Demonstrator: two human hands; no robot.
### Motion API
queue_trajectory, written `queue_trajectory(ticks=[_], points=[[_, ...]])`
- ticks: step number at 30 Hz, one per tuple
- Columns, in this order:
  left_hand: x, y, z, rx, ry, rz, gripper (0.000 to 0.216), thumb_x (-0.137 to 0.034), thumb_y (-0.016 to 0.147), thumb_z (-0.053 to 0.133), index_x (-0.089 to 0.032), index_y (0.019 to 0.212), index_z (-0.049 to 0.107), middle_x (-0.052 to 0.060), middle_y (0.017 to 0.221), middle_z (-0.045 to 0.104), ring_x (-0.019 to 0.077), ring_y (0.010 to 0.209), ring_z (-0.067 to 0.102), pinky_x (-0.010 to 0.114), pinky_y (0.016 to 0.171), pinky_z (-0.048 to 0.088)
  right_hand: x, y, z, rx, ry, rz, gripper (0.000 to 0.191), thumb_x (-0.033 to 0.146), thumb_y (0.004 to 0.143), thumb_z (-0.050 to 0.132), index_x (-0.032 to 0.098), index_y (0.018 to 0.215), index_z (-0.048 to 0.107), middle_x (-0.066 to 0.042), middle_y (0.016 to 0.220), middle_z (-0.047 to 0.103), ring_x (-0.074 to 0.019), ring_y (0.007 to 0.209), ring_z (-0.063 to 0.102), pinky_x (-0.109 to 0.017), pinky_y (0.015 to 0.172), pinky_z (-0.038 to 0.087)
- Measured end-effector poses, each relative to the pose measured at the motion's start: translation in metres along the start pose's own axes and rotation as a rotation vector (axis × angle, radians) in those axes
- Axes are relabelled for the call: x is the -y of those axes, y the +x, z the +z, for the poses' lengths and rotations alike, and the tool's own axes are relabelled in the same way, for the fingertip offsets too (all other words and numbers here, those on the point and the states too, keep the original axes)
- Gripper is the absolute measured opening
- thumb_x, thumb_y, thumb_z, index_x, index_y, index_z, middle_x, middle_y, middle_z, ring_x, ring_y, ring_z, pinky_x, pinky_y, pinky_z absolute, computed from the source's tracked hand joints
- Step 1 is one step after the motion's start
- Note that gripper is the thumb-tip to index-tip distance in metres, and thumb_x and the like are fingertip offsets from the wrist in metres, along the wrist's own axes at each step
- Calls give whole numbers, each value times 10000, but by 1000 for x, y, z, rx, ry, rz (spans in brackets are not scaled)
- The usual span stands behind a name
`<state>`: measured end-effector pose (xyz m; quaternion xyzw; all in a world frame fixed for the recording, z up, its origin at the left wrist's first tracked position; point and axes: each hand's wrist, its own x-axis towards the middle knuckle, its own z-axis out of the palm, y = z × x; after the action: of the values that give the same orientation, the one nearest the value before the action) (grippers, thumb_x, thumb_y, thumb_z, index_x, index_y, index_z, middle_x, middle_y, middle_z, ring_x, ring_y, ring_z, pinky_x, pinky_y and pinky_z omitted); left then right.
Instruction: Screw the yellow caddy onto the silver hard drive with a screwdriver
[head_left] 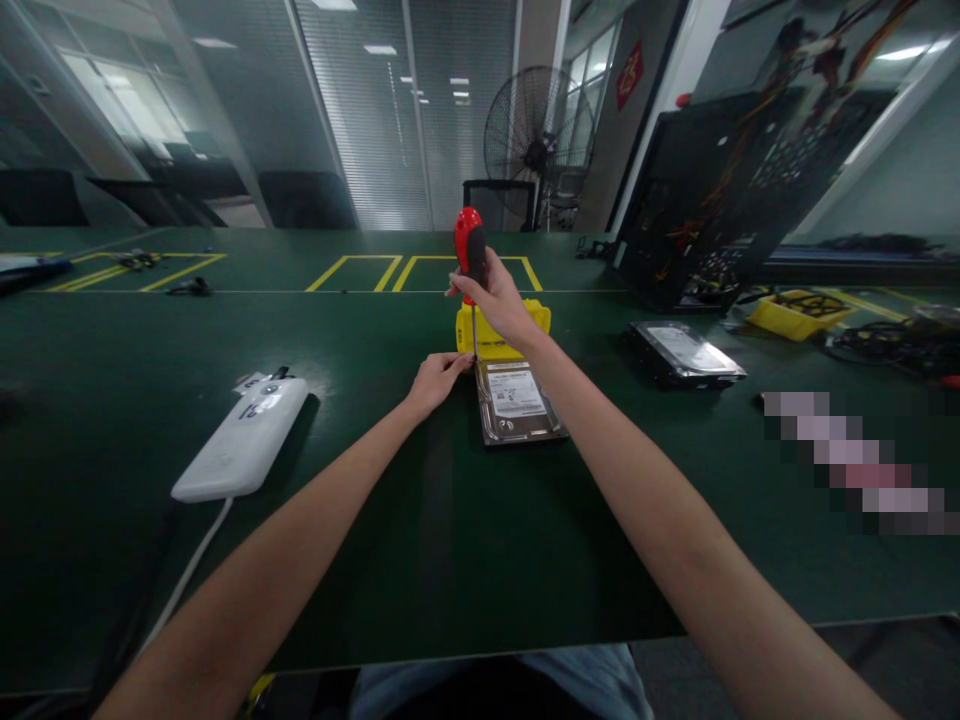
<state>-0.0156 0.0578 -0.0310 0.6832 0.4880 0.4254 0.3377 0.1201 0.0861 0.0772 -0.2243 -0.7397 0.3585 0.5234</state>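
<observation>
A silver hard drive [519,402] lies flat on the green table [450,540] in front of me. My right hand [496,300] is closed round the red and black handle of a screwdriver [470,248], held upright with its thin shaft reaching down to the drive's far left corner. My left hand [435,380] rests at that same corner, fingers pinched near the shaft's tip; what they hold, if anything, is too small to see. A yellow box [537,318] sits just behind the drive.
A white power strip [244,436] with a cable lies at the left. A second hard drive [686,352] lies at the right, with an open black computer case [720,200], a yellow tray [795,312] and cables beyond. A floor fan [536,140] stands behind the table.
</observation>
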Motion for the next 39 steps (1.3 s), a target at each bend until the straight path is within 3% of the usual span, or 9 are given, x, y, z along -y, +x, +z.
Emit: queue_trajectory(ticks=[11,28,39], points=[[-6,-1,1,-27,38,-4,395,-470,850,503,-155,952,718,69,929,726,215,883,654,295,790,463,-3,2,-1,30,-86,-37,384,399,873,485,248,1208,371,-79,1121,535,-165,888,595,-352,813,530],[-12,-6,-1,-12,60,1,389,-455,858,498,-157,979,718,73,941,724,222,877,650,310,798,462,7,-2,1,-30,-45,38,314,312,862,528,251,1151,423,-55,1067,560,-165,901,610,-367,895,507],[-18,-8,-1,-26,115,15,347,-395,854,507,-150,976,720,74,976,722,238,909,642,329,837,452,4,0,1,-46,-12,66,380,294,833,559,248,1168,386,-49,1029,561,-168,876,618,-382,892,508]])
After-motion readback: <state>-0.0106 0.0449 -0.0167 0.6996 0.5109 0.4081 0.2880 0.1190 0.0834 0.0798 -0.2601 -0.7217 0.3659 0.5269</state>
